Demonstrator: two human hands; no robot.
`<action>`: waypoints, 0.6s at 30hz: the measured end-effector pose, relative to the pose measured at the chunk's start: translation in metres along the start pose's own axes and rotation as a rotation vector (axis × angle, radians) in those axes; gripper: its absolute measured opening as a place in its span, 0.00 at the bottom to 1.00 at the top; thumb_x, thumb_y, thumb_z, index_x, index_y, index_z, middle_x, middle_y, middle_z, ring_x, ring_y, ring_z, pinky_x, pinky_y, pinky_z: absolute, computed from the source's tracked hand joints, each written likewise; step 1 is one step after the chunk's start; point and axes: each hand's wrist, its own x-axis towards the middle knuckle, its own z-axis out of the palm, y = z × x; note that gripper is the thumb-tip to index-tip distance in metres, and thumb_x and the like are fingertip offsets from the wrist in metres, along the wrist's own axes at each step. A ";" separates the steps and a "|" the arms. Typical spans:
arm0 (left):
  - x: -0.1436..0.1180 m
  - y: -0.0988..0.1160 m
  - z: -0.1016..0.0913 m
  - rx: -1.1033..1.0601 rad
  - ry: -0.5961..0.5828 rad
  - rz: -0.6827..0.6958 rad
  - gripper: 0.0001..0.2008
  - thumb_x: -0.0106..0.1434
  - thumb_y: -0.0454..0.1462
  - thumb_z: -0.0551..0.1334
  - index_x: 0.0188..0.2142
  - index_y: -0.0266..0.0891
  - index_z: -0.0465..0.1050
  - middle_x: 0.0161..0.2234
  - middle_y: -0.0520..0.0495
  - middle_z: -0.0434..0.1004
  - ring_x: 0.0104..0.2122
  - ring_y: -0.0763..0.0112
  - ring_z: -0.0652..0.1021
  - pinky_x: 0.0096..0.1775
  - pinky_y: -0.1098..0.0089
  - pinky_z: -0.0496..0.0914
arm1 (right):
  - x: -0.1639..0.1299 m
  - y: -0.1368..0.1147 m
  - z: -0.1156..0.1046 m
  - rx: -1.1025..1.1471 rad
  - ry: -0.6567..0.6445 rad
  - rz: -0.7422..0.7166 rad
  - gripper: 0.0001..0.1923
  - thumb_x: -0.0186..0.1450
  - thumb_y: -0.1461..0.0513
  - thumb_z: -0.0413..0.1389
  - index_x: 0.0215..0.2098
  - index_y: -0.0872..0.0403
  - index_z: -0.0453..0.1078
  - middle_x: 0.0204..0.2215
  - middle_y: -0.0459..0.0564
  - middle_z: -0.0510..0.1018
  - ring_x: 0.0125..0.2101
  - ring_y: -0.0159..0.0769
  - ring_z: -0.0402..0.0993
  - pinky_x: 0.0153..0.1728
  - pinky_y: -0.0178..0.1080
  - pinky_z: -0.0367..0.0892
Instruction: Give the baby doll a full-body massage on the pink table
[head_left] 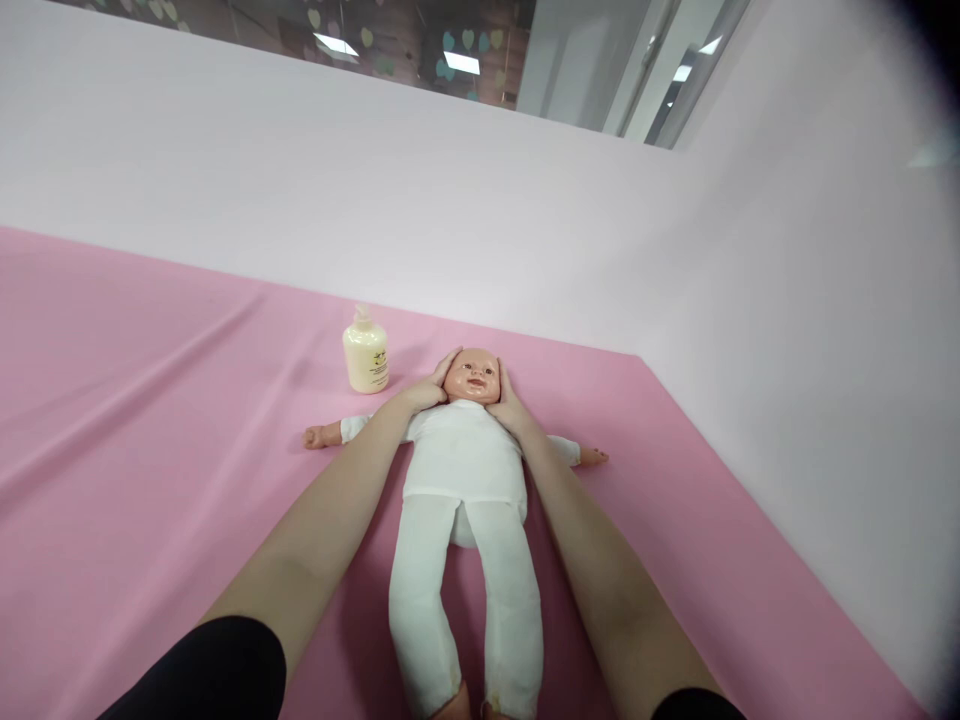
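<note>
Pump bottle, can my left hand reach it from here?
Probably yes: the left hand would have to leave the doll's head, but only bare pink sheet shows between hand and bottle.

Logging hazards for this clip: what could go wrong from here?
1. The left hand is near the upright pump bottle; an outward swing might tip it.
2. The left and right hand cup the sides of the doll's head, which looks glossy, so the grip could slide.
3. The pink sheet is creased and may bunch if pushed.
</note>
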 end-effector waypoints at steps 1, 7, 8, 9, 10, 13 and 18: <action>0.000 0.000 0.001 -0.015 -0.003 -0.001 0.53 0.43 0.24 0.58 0.65 0.52 0.35 0.66 0.50 0.40 0.60 0.54 0.60 0.56 0.59 0.62 | 0.001 0.002 0.000 0.003 0.010 -0.017 0.65 0.42 0.68 0.66 0.65 0.42 0.29 0.62 0.52 0.58 0.54 0.42 0.67 0.54 0.47 0.63; -0.001 0.003 0.005 0.046 0.042 0.021 0.52 0.44 0.24 0.58 0.65 0.47 0.36 0.66 0.47 0.42 0.61 0.55 0.57 0.60 0.58 0.55 | 0.006 0.009 -0.001 -0.014 0.051 -0.073 0.64 0.41 0.67 0.67 0.66 0.44 0.33 0.61 0.52 0.58 0.55 0.42 0.65 0.56 0.46 0.61; -0.001 0.003 0.005 0.071 0.049 0.028 0.52 0.45 0.24 0.58 0.65 0.47 0.36 0.66 0.47 0.42 0.62 0.55 0.57 0.60 0.58 0.54 | 0.006 0.010 -0.001 -0.018 0.050 -0.077 0.64 0.41 0.67 0.67 0.66 0.44 0.33 0.61 0.52 0.58 0.55 0.42 0.65 0.56 0.46 0.61; -0.001 0.003 0.004 0.095 0.054 0.034 0.51 0.45 0.24 0.59 0.65 0.47 0.36 0.66 0.47 0.43 0.62 0.55 0.56 0.61 0.59 0.54 | 0.006 0.010 -0.001 -0.023 0.049 -0.081 0.64 0.41 0.67 0.67 0.66 0.44 0.33 0.61 0.52 0.59 0.55 0.42 0.65 0.56 0.47 0.61; 0.000 0.002 0.004 0.113 0.055 0.038 0.51 0.46 0.25 0.60 0.65 0.47 0.36 0.66 0.47 0.43 0.62 0.56 0.56 0.61 0.59 0.53 | 0.007 0.010 -0.001 -0.030 0.051 -0.086 0.64 0.41 0.67 0.67 0.66 0.44 0.33 0.61 0.52 0.59 0.55 0.43 0.65 0.55 0.47 0.61; 0.002 -0.003 0.004 0.123 0.053 0.075 0.50 0.47 0.27 0.61 0.65 0.46 0.36 0.66 0.46 0.43 0.62 0.57 0.55 0.61 0.59 0.52 | 0.006 0.009 -0.002 -0.054 0.067 -0.097 0.63 0.42 0.67 0.67 0.66 0.44 0.34 0.60 0.53 0.62 0.53 0.43 0.68 0.54 0.49 0.63; 0.005 -0.011 0.005 0.120 0.063 0.110 0.50 0.48 0.30 0.62 0.66 0.43 0.35 0.66 0.43 0.43 0.62 0.57 0.56 0.61 0.59 0.52 | 0.002 0.009 0.000 -0.073 0.079 -0.115 0.62 0.43 0.65 0.67 0.66 0.46 0.34 0.59 0.55 0.63 0.53 0.45 0.68 0.55 0.49 0.63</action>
